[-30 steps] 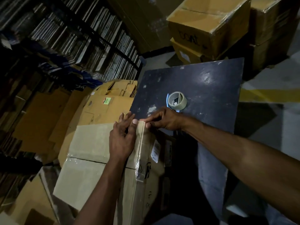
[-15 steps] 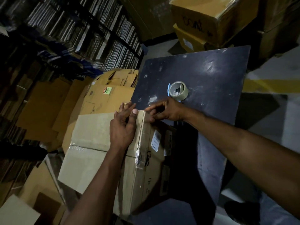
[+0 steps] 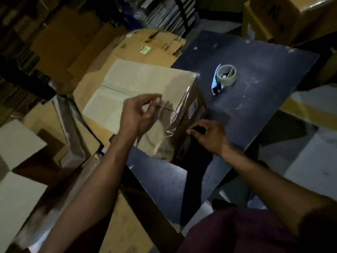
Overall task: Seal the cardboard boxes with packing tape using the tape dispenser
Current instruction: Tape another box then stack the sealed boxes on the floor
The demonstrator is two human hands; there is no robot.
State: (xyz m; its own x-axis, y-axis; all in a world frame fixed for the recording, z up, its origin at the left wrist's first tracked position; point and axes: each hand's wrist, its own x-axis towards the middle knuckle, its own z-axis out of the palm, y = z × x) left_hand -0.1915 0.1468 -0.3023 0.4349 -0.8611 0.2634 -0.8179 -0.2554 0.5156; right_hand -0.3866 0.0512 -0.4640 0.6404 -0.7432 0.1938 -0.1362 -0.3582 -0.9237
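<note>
A pale cardboard box [image 3: 138,83] lies on the dark table [image 3: 255,110], with its closed flaps facing up. Clear packing tape [image 3: 174,123] shines along its right top edge and down the side. My left hand [image 3: 138,114] hovers over the box top near the flap seam, fingers loosely curled and holding nothing. At the box's shadowed right side my right hand [image 3: 209,136] has bent fingertips against the cardboard. The tape dispenser [image 3: 225,75], a tape roll on a blue handle, lies on the table beyond the box, untouched.
Flattened cartons [image 3: 145,50] are piled left of and behind the table. More loose cardboard [image 3: 18,161] covers the floor at the lower left. Stacked sealed boxes [image 3: 273,21] stand at the back right. Dark shelving [image 3: 164,13] runs along the back.
Both hands left the box's far corner and came toward its near end. My left hand lifted off the box top, and my right hand dropped to the box's side.
</note>
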